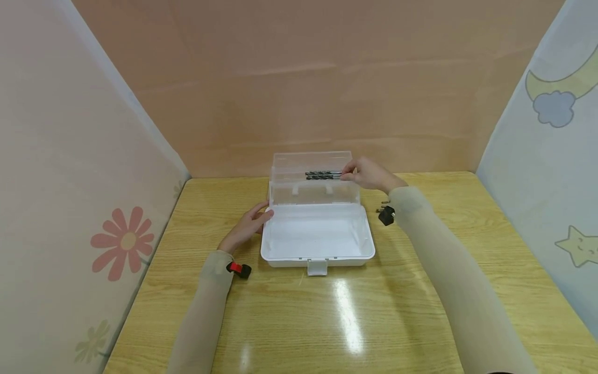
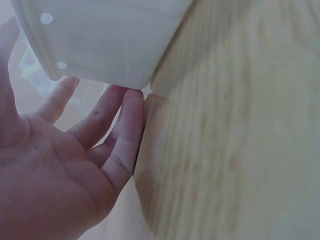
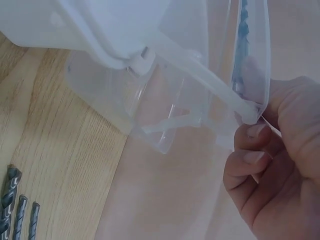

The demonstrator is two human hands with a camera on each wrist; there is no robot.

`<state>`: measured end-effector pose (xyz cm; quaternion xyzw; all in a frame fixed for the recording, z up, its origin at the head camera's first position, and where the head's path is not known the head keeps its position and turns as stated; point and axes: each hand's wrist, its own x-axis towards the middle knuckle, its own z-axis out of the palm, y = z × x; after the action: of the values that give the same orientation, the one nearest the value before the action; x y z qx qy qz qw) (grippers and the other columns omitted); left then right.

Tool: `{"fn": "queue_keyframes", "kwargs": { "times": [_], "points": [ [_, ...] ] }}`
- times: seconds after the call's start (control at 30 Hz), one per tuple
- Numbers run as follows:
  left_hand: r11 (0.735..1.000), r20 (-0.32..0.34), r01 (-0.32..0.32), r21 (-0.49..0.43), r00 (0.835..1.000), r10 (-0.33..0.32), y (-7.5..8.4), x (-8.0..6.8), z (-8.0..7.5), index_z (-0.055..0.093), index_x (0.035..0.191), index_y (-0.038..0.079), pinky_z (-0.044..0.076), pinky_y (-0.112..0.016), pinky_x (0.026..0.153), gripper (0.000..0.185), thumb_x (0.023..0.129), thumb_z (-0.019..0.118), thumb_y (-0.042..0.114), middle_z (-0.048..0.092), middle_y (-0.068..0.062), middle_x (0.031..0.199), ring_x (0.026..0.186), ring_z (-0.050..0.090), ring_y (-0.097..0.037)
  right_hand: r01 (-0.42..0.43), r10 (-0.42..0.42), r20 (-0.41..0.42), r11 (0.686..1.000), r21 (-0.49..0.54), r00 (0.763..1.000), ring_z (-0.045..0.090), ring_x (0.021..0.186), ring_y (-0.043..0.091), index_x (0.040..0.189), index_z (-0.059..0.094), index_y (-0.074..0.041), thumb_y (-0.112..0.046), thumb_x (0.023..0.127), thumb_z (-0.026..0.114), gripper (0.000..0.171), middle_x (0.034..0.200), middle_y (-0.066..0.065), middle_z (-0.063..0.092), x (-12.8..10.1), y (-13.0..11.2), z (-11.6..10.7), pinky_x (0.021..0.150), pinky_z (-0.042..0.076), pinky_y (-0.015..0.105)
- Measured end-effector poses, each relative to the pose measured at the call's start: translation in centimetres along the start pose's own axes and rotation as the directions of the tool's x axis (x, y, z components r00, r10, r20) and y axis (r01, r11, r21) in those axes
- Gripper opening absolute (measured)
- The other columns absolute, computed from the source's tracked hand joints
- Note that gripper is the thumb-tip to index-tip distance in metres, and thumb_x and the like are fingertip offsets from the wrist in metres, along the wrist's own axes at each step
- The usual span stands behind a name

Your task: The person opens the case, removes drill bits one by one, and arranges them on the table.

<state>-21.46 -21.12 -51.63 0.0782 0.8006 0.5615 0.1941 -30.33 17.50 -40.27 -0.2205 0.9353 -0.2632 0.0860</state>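
Closest to the lens, two pale beige fabric sleeves (image 1: 198, 317) slant in from the bottom edge of the frame. Over at the left, a red flower with a tan centre (image 1: 122, 244) on the pale wall, and then here's the left hand (image 1: 245, 226), just left of centre: fingers loosely extended, spread a little, fingertips touching the outside of the white rectangular plastic box (image 1: 317, 228), thumb at its rim. The box takes the middle of the frame, lid up, its small white plastic latch (image 1: 317, 268) hanging at the front. Up behind it, the clear plastic tray (image 1: 285, 193), and above that, centre frame, the dark spiral-fluted metal drill bits (image 1: 322, 175), lying level side by side; the right-wrist view catches one through clear plastic. I'd call them rigid, dense for their size and slick on the smooth shanks, with edges sharp enough to scratch; the shank end is the place to hold. The thin tray looks light and bendy, better steadied than squeezed. And on to the right hand (image 1: 371, 175), right of centre: fingers curled in, a narrow pinch on those shank ends; exactly how many bits it has, I can't tell. Further right, partly behind the wrist, more loose metal drill bits (image 3: 9, 200) on the yellowish wood-grain table (image 1: 280, 322); three show at the lower left of the right-wrist view.
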Motion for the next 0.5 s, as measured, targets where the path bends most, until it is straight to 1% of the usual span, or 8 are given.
{"fn": "queue_keyframes", "kwargs": {
  "times": [0.1, 0.3, 0.4, 0.5],
  "points": [
    [1.0, -0.003, -0.008, 0.006, 1.0, 0.008, -0.07, 0.06, -0.07, 0.028, 0.171, 0.022, 0.058, -0.04, 0.097, 0.069, 0.112, 0.052, 0.05, 0.057, -0.026, 0.152, 0.098, 0.074, -0.02, 0.002, -0.002, -0.012, 1.0, 0.001, 1.0, 0.065, 0.094, 0.028, 0.112, 0.08, -0.001, -0.019, 0.106, 0.07, 0.022, 0.114, 0.016, 0.079, -0.11, 0.07, 0.0, 0.087, 0.052, 0.046],
    [1.0, -0.011, -0.016, 0.003, 1.0, 0.016, -0.28, 0.1, -0.29, 0.03, 0.17, 0.021, 0.059, -0.038, 0.094, 0.07, 0.111, 0.053, 0.051, 0.059, -0.026, 0.15, 0.099, 0.075, -0.023, 0.03, -0.029, -0.048, 0.999, 0.013, 0.998, 0.056, 0.079, 0.021, 0.108, 0.08, -0.005, -0.019, 0.106, 0.068, 0.019, 0.107, 0.013, 0.079, -0.15, 0.22, 0.01, 0.075, 0.046, 0.036],
    [1.0, -0.013, -0.017, -0.003, 1.0, 0.017, -0.2, 0.09, -0.38, 0.03, 0.17, 0.021, 0.06, -0.037, 0.093, 0.069, 0.111, 0.053, 0.05, 0.059, -0.026, 0.15, 0.1, 0.075, -0.024, 0.04, -0.038, -0.061, 0.999, 0.03, 0.997, 0.051, 0.074, 0.02, 0.108, 0.08, -0.005, -0.019, 0.107, 0.067, 0.019, 0.107, 0.014, 0.078, -0.2, 0.22, -0.17, 0.071, 0.044, 0.035],
    [1.0, -0.013, -0.016, -0.004, 1.0, 0.016, -0.17, 0.07, -0.52, 0.03, 0.17, 0.02, 0.06, -0.037, 0.093, 0.069, 0.111, 0.052, 0.051, 0.059, -0.026, 0.15, 0.101, 0.075, -0.025, 0.038, -0.035, -0.069, 0.998, 0.041, 0.997, 0.049, 0.072, 0.02, 0.109, 0.08, -0.005, -0.019, 0.108, 0.066, 0.019, 0.108, 0.015, 0.078, -0.4, 0.17, -0.41, 0.07, 0.043, 0.036]
  ]
}}
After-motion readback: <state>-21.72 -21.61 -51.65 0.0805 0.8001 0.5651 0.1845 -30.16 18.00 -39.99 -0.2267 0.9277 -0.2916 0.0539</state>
